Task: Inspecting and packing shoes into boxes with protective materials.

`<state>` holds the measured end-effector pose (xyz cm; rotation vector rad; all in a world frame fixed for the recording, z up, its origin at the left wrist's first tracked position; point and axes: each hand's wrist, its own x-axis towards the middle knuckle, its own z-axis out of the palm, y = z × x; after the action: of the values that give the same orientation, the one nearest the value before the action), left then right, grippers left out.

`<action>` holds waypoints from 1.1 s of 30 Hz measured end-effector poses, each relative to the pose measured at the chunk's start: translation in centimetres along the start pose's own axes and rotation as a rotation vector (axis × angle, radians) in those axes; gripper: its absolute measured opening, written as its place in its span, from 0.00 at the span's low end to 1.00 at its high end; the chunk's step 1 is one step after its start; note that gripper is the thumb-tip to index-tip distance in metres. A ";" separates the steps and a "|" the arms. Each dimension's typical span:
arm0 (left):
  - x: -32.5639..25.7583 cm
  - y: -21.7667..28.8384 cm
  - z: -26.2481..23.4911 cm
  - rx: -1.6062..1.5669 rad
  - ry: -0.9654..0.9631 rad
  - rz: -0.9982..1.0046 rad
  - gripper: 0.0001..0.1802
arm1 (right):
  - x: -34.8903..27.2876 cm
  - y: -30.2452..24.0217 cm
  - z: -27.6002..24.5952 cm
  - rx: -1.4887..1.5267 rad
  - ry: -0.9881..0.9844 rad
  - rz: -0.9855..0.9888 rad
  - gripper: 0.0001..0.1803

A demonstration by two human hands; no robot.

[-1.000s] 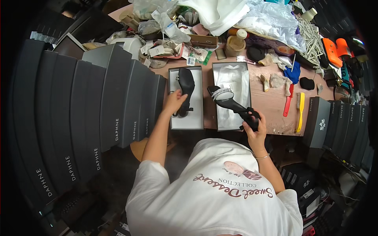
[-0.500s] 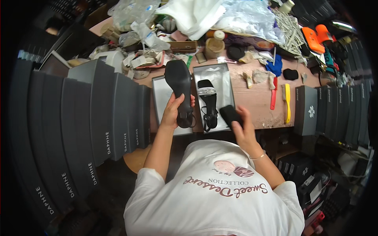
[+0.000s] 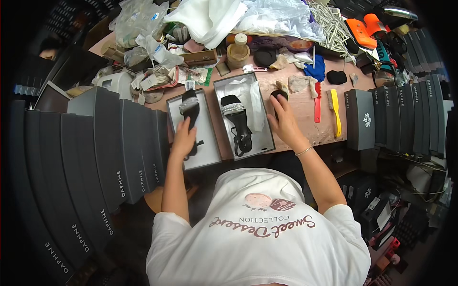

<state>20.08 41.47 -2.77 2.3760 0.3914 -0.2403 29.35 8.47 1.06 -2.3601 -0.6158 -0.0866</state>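
Observation:
My left hand (image 3: 183,137) grips a black sandal (image 3: 191,102) with a glittery strap, sole down, at the grey box lid (image 3: 204,143). Its matching sandal (image 3: 234,114) lies strap up on white tissue in the open shoe box (image 3: 268,136) beside the lid. To the right of that box, my right hand (image 3: 288,121) closes its fingers on a dark, rounded pad (image 3: 278,94) at the tabletop. Whether the pad touches the table I cannot tell.
A red brush (image 3: 317,102) and a yellow brush (image 3: 336,114) lie on the right. Stacked grey shoe boxes stand left (image 3: 106,143) and right (image 3: 359,121). Plastic bags (image 3: 284,21), a jar (image 3: 238,50), rags (image 3: 299,84) and a blue cloth (image 3: 315,69) crowd the back.
The left hand has turned the sandal from sole showing to strap up and lowered it to the lid. My right hand has moved the pad forward, away from my body. The view has shifted.

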 end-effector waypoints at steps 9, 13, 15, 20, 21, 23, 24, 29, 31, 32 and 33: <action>-2.0 -7.1 1.7 -0.422 0.422 -0.228 0.20 | -3.5 0.2 9.6 0.441 -0.359 0.453 0.33; -3.2 -9.1 2.2 -0.704 0.242 -0.414 0.21 | -4.3 2.7 11.9 0.713 -0.389 0.620 0.34; -3.1 -8.4 1.8 -0.714 0.294 -0.393 0.21 | -3.9 3.3 11.8 0.747 -0.473 0.701 0.34; -1.5 -8.9 3.7 -0.718 0.158 -0.433 0.15 | -4.1 2.8 11.9 0.836 -0.418 0.789 0.35; -1.1 -8.6 4.0 -0.794 0.082 -0.475 0.13 | -4.2 2.7 12.1 0.860 -0.382 0.803 0.34; -0.5 -8.2 4.2 -0.942 -0.046 -0.532 0.11 | -4.4 2.7 12.4 0.838 -0.295 0.775 0.34; -0.3 -8.2 4.1 -1.019 -0.094 -0.550 0.11 | -4.1 1.8 12.1 0.750 -0.284 0.748 0.34; -2.8 -3.3 5.8 -1.191 0.005 -0.366 0.09 | -4.4 -0.4 10.0 0.779 -0.120 0.691 0.33; -5.0 0.7 6.2 -1.283 0.077 -0.322 0.10 | -5.3 -2.2 7.3 0.932 -0.070 0.642 0.31; -5.9 2.2 6.8 -1.357 0.067 -0.257 0.09 | -5.6 -3.1 6.1 1.007 -0.049 0.614 0.30; -6.6 4.4 6.7 -1.388 0.062 -0.246 0.08 | -5.8 -3.8 4.9 1.031 -0.040 0.622 0.30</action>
<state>14.93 32.39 -3.12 0.9715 0.6092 0.0257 21.97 11.71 -1.67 -1.4359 0.1050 0.4516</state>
